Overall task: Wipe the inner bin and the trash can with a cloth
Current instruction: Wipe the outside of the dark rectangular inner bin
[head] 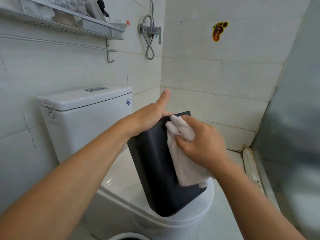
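Two bare forearms are seen nearest, reaching forward. On the left, the toilet tank (83, 116) is placed against the tiled wall, under a metal shelf (69, 23). The left hand (149, 118) is laid on the upper edge of the dark inner bin (155, 170); its thumb is raised, and the other fingers are hidden behind the bin, so their grip cannot be told. The bin is stood tilted on the closed toilet lid (121, 179). The white cloth (183, 153) is pressed on the bin's side by the right hand (200, 142), fingers curled around it. A white rim (129, 236) is seen at the bottom edge.
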`<state>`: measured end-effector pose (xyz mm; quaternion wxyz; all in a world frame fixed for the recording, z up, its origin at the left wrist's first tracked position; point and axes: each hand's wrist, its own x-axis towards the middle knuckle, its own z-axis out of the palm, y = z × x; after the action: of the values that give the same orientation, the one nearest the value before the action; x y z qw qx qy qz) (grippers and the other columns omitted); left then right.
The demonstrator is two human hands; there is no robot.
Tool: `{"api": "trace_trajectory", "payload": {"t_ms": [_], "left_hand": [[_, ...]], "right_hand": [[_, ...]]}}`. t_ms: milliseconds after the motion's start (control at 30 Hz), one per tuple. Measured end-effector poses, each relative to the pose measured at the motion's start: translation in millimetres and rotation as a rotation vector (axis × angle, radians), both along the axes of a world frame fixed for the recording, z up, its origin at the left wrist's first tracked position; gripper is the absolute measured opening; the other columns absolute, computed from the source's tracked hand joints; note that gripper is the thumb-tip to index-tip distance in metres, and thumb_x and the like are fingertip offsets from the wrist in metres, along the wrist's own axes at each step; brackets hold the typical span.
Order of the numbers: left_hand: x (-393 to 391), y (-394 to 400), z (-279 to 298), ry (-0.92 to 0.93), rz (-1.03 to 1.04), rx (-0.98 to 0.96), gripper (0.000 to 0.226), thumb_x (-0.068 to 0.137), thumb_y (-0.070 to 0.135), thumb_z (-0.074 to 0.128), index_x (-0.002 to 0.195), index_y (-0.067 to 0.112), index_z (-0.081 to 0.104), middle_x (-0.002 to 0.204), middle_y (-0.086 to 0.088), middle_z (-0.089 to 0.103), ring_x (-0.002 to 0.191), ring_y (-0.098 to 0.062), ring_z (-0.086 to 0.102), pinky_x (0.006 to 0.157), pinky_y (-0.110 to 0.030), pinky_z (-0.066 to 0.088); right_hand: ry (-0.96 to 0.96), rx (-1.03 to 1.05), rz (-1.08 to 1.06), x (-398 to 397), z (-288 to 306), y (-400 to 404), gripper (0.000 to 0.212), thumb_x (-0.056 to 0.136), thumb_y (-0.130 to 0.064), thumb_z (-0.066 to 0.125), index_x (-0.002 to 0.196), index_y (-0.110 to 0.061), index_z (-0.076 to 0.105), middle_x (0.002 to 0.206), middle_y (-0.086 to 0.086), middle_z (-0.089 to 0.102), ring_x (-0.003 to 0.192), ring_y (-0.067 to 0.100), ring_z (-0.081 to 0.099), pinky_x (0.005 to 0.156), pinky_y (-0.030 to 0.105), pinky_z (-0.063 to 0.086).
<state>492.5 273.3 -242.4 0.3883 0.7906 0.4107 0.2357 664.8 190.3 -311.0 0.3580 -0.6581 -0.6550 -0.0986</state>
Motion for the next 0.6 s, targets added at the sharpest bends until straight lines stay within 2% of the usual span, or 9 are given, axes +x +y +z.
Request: {"api": "trace_trajectory", "payload": {"t_ms": [100, 200, 233, 300, 367, 433, 500, 567, 600], "left_hand": [[-1.4, 5.0, -6.2, 0.050, 0.051, 0.063, 0.098, 0.087, 0.091, 0.006, 0.126, 0.034, 0.075, 0.138, 0.007, 0.067, 0.133, -0.015, 0.055, 0.120, -0.039, 0.032], [0.4, 5.7, -9.8, 0.140, 0.079, 0.157, 0.099, 0.082, 0.094, 0.006, 0.129, 0.036, 0.071, 0.144, 0.004, 0.062, 0.135, -0.019, 0.053, 0.113, -0.036, 0.036], [1.0, 4.5, -10.9, 0.173, 0.083, 0.199, 0.095, 0.084, 0.092, 0.005, 0.122, 0.037, 0.073, 0.139, 0.003, 0.064, 0.131, -0.019, 0.054, 0.103, -0.031, 0.038], [2.0, 0.0, -12.7, 0.247, 0.097, 0.305, 0.082, 0.089, 0.086, 0.003, 0.106, 0.039, 0.068, 0.115, 0.004, 0.066, 0.115, -0.020, 0.058, 0.089, -0.031, 0.040], [1.2, -0.1, -14.5, 0.262, 0.126, 0.406, 0.079, 0.092, 0.083, 0.006, 0.085, 0.024, 0.058, 0.090, 0.003, 0.063, 0.092, -0.021, 0.061, 0.083, -0.035, 0.043], [-1.8, 1.0, -15.9, 0.199, 0.131, 0.448, 0.070, 0.101, 0.071, 0.022, 0.068, 0.013, 0.043, 0.062, 0.001, 0.049, 0.064, -0.019, 0.050, 0.068, -0.036, 0.040], [-7.0, -0.1, -13.7, 0.116, 0.080, 0.436, 0.060, 0.104, 0.056, 0.042, 0.063, 0.015, 0.027, 0.054, 0.003, 0.029, 0.052, -0.016, 0.030, 0.059, -0.034, 0.027], [-10.9, 0.0, -9.7, 0.073, 0.010, 0.420, 0.059, 0.102, 0.046, 0.055, 0.062, 0.012, 0.029, 0.056, 0.001, 0.026, 0.053, -0.014, 0.025, 0.060, -0.032, 0.024], [-11.2, -0.1, -8.0, 0.083, -0.019, 0.422, 0.057, 0.101, 0.042, 0.058, 0.061, 0.008, 0.036, 0.057, 0.000, 0.031, 0.053, -0.013, 0.028, 0.060, -0.032, 0.027]], "right_hand": [[0.149, -0.010, -0.108, 29.3, 1.9, 18.1, 0.040, 0.089, -0.051, 0.066, 0.128, -0.046, 0.058, 0.094, -0.014, 0.070, 0.095, 0.023, 0.066, 0.071, 0.034, 0.044], [0.236, -0.034, -0.153, 47.1, 1.2, 24.3, 0.041, 0.090, -0.049, 0.067, 0.130, -0.044, 0.059, 0.093, -0.015, 0.066, 0.098, 0.022, 0.065, 0.071, 0.033, 0.042], [0.238, -0.029, -0.174, 51.4, 0.1, 25.2, 0.041, 0.090, -0.049, 0.067, 0.130, -0.043, 0.060, 0.093, -0.015, 0.065, 0.098, 0.023, 0.065, 0.071, 0.033, 0.041], [0.235, -0.008, -0.206, 56.3, -2.6, 24.7, 0.042, 0.089, -0.050, 0.067, 0.129, -0.042, 0.061, 0.093, -0.012, 0.068, 0.097, 0.025, 0.066, 0.069, 0.033, 0.041], [0.251, 0.001, -0.207, 55.2, -4.3, 22.3, 0.043, 0.089, -0.050, 0.067, 0.131, -0.041, 0.060, 0.097, -0.009, 0.071, 0.097, 0.025, 0.066, 0.070, 0.033, 0.043], [0.245, 0.009, -0.197, 50.4, -3.5, 15.4, 0.041, 0.091, -0.049, 0.066, 0.131, -0.042, 0.059, 0.097, -0.009, 0.071, 0.095, 0.024, 0.066, 0.071, 0.034, 0.044], [0.231, 0.029, -0.175, 45.1, -3.3, 4.6, 0.034, 0.091, -0.047, 0.066, 0.124, -0.041, 0.058, 0.091, -0.010, 0.070, 0.090, 0.023, 0.065, 0.069, 0.036, 0.048], [0.228, 0.040, -0.152, 38.8, -5.2, -8.1, 0.031, 0.091, -0.046, 0.066, 0.120, -0.041, 0.058, 0.087, -0.012, 0.068, 0.085, 0.020, 0.064, 0.069, 0.037, 0.052], [0.225, 0.040, -0.144, 35.3, -7.0, -14.9, 0.030, 0.090, -0.046, 0.066, 0.119, -0.042, 0.057, 0.086, -0.014, 0.068, 0.083, 0.017, 0.064, 0.068, 0.037, 0.053]]}}
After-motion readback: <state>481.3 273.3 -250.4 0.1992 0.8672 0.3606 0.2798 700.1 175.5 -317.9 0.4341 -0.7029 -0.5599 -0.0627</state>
